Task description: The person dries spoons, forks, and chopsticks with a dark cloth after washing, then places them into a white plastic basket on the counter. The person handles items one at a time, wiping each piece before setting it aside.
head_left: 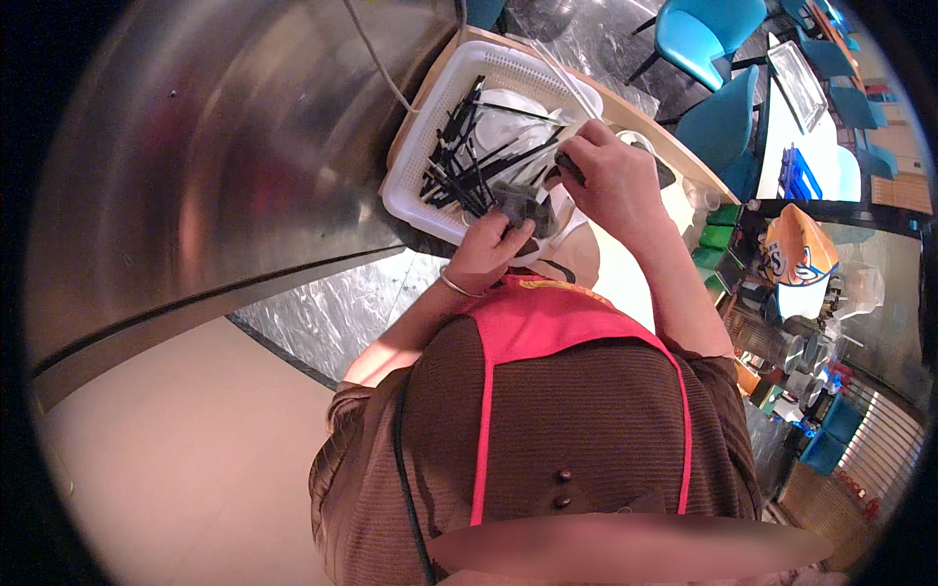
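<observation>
A white perforated plastic basket (415, 166) holds several black stick-like utensils (449, 146) and white dishes (503, 122). My left hand (486, 249) is at the basket's near edge, closed on a dark grey item (523, 205) that looks like cloth, though I cannot tell exactly. My right hand (611, 174) is at the basket's right side, fingers curled round a dark object (570, 168) that is mostly hidden.
A steel surface (195, 176) fills the left side. The basket rests on a wood-edged counter (640, 273). Turquoise chairs (708, 29) and a white table (787, 146) stand beyond. At right are green containers (713, 234), an orange-white bag (801, 254) and equipment.
</observation>
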A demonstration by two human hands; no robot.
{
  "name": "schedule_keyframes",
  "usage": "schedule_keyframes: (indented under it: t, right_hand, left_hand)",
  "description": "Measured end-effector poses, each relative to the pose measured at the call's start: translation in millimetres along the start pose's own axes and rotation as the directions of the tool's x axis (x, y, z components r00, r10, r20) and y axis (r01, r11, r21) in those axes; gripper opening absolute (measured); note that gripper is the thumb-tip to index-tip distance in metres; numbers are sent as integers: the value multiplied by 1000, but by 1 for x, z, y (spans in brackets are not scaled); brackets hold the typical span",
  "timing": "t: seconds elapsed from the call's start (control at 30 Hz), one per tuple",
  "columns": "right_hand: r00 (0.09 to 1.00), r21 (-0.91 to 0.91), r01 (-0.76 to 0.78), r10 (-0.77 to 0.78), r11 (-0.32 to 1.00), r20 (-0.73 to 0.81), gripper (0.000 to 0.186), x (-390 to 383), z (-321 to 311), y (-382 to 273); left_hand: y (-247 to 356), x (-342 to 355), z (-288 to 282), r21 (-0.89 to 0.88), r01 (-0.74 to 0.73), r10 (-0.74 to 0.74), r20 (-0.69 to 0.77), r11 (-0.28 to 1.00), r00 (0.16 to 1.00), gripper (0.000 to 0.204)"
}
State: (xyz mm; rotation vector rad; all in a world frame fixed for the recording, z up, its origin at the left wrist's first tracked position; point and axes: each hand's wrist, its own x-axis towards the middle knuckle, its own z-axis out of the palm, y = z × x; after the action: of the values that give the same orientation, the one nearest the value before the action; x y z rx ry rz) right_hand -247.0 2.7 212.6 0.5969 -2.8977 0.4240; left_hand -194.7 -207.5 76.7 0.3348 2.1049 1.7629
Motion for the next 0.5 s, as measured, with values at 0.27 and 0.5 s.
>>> schedule_keyframes:
  t: [0.27, 0.5]
  right_hand:
    - [994, 221, -106, 112, 969, -12, 16, -46, -6, 26]
    - [859, 721, -318, 508, 616, -56, 17, -102, -5, 81]
  left_hand:
    - [0, -14, 28, -32, -28, 29, 19, 999, 999, 33]
    - [6, -20, 60, -197, 151, -150, 18, 969, 989, 25]
